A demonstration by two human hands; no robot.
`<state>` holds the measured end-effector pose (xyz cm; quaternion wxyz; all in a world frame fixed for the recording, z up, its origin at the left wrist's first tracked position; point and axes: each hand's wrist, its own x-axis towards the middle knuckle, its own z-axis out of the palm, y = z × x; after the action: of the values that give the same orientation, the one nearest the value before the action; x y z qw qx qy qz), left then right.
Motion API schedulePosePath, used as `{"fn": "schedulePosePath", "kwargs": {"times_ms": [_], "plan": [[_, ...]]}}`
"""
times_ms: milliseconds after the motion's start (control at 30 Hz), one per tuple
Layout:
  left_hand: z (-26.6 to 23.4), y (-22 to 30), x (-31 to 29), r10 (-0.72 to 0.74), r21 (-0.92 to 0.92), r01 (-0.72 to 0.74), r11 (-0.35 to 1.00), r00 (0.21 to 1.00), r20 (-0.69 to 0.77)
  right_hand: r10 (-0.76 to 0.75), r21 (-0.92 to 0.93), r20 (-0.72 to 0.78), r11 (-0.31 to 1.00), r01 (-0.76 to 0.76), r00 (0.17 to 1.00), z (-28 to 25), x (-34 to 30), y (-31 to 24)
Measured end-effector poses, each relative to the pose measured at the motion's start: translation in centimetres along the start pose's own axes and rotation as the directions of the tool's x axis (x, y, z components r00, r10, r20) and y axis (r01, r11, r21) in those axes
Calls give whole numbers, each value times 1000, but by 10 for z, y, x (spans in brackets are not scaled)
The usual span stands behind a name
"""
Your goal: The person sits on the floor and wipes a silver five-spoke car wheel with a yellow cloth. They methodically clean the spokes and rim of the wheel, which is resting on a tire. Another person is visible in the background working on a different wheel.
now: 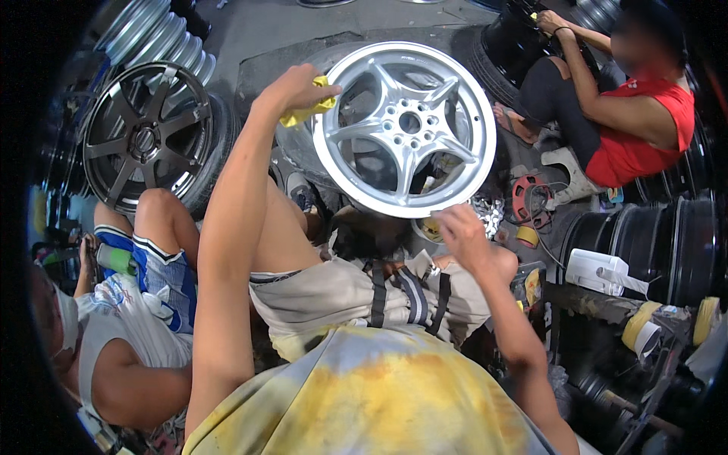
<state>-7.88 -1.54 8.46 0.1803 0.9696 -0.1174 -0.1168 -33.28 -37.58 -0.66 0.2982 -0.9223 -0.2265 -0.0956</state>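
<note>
A silver alloy wheel rim (479, 121) with star-like spokes lies in front of me, its face turned up, on top of a dark tyre (296, 148). My left hand (299, 89) reaches to the rim's left edge, its fingers closed on a crumpled yellow cloth (307, 111). At the near right edge of the same rim is my right hand (464, 236), with bent fingers gripping the lip. Its fingertips are slightly blurred.
To the left leans a dark grey wheel (144, 144) with a tyre. A person (129, 356) sits at my left; another in a red top (641, 133) works at the upper right. A red-and-grey power tool (531, 199), tape roll (527, 236) and black rims (644, 246) are at the right.
</note>
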Motion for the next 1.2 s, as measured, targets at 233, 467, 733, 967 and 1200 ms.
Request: {"fn": "schedulePosePath", "kwargs": {"times_ms": [233, 467, 733, 967, 1200], "plan": [[100, 87, -60, 554, -41, -559, 828, 827, -98, 354, 205, -14, 916, -344, 935, 61, -57, 43], [183, 138, -155, 429, 573, -383, 725, 901, 60, 654, -65, 187, 753, -655, 733, 128, -56, 138], [245, 203, -126, 426, 464, -306, 831, 887, -178, 641, -96, 278, 759, -644, 715, 199, -73, 164], [265, 234, -84, 357, 152, -326, 933, 887, -292, 628, -75, 287, 767, -637, 723, 194, -77, 172], [226, 171, -139, 492, 161, -468, 869, 852, -178, 606, 19, 225, 780, -625, 763, 220, -90, 184]]}}
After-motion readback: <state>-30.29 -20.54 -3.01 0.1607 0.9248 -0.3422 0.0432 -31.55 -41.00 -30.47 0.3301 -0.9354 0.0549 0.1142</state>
